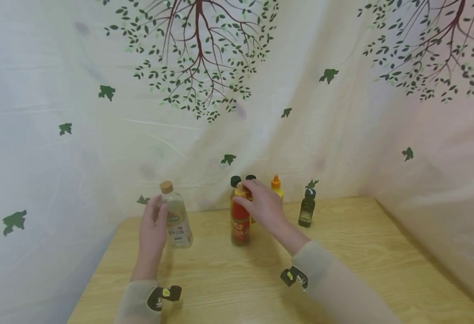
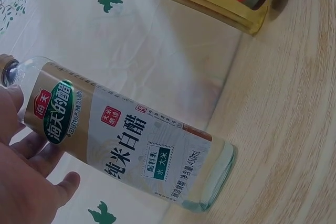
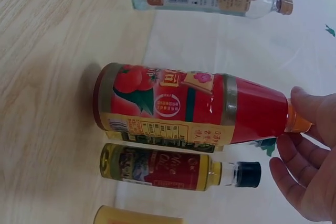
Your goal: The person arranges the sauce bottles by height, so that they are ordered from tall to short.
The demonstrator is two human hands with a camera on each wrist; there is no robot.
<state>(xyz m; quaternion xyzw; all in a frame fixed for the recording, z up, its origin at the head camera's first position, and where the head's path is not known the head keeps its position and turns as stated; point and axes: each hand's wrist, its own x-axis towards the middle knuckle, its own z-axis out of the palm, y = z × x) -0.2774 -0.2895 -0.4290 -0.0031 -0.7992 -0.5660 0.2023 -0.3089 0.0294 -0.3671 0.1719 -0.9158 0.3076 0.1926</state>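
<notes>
A clear rice vinegar bottle (image 2: 142,140) with a tan cap stands upright at the left of the table. My left hand (image 1: 153,227) holds it near the shoulder; in the left wrist view the thumb lies over the front edge and the fingers reach behind. Near the middle stands a red ketchup bottle (image 3: 173,103) with tomatoes on its label. Its orange cap (image 3: 298,118) is pinched between the thumb and fingers of my right hand (image 1: 263,204). An olive oil bottle (image 3: 157,167) with a black cap is close beside the ketchup.
Behind the ketchup another dark cap (image 1: 235,181) shows. A yellow bottle with an orange nozzle (image 1: 276,182) stands to the right, and a small dark bottle (image 1: 307,209) farther right. The leaf-printed curtain (image 1: 204,144) hangs along the back edge of the wooden table (image 1: 221,288).
</notes>
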